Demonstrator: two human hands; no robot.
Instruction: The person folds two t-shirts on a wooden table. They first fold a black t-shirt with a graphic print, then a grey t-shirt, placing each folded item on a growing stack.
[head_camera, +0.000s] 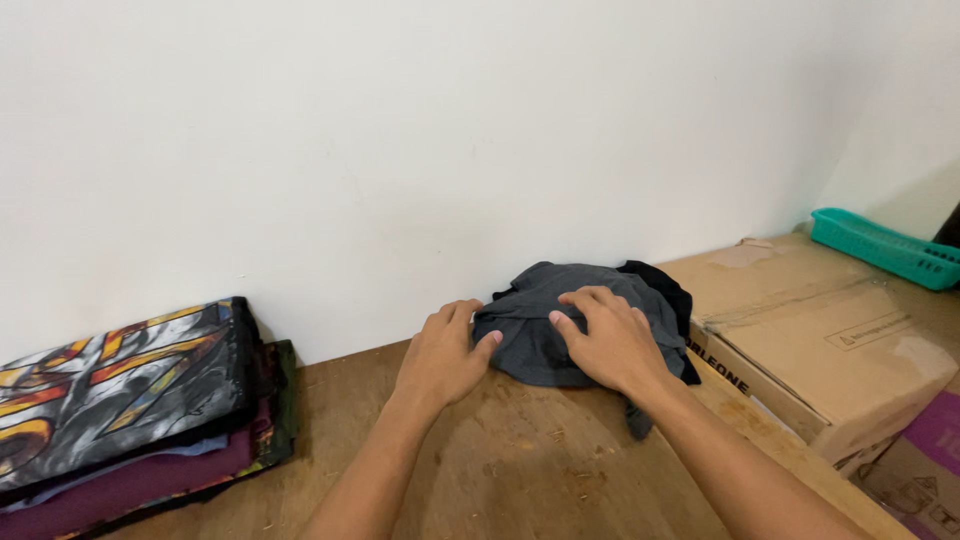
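Note:
A crumpled dark grey garment (560, 300) lies in a heap on the wooden table (520, 460), against the white wall, with a black garment (668, 288) under it at the right. My left hand (443, 352) rests at the heap's left edge, thumb touching the grey cloth. My right hand (608, 338) lies flat on top of the grey garment, fingers spread. Neither hand visibly pinches the cloth.
A stack of folded clothes (120, 410), topped by a black printed shirt, sits at the table's left. A cardboard box (830, 340) stands to the right, with a teal plastic basket (885, 245) on it. Another box (915, 470) is lower right.

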